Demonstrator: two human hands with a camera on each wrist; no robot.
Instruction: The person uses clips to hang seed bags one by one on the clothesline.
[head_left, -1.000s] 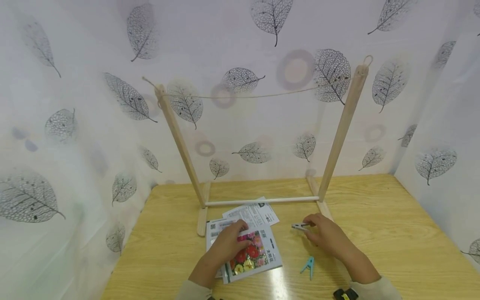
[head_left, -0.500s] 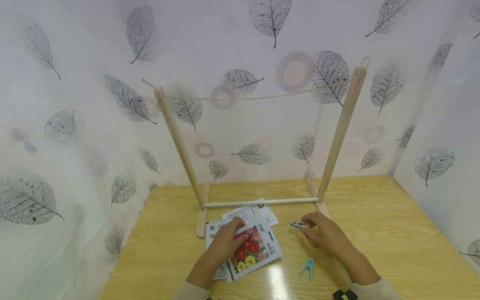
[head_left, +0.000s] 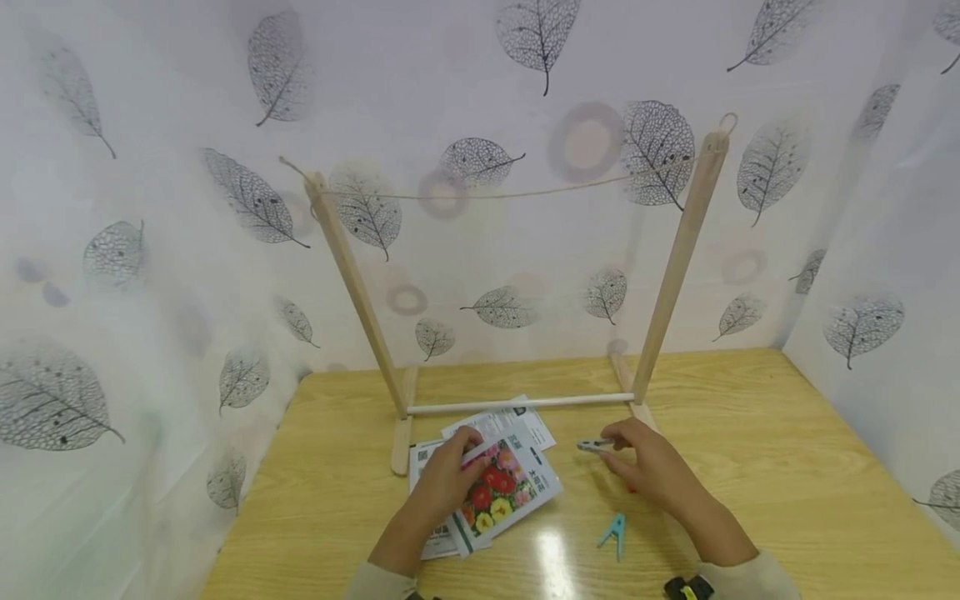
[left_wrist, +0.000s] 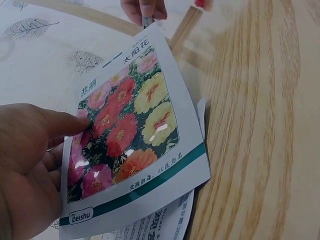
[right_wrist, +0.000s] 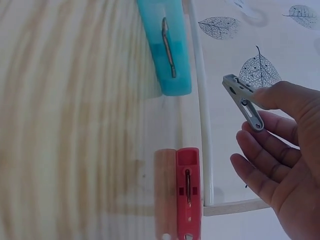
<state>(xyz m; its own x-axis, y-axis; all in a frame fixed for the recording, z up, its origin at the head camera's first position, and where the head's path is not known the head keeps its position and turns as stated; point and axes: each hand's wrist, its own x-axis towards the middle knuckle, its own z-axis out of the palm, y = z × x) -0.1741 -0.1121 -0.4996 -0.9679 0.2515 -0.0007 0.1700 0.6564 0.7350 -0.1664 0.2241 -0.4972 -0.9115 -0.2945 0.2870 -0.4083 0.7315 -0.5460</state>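
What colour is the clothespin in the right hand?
The clothespin is grey, clearest in the right wrist view.

left sleeve [head_left: 381, 582]: beige | right sleeve [head_left: 752, 577]: beige | right-wrist piece [head_left: 678, 587]: black, yellow patch

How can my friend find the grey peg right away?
Find the wooden frame on the table. Near its right end, the right hand pinches the grey peg. Only this one is grey and held up; the blue peg and red peg lie on the table.
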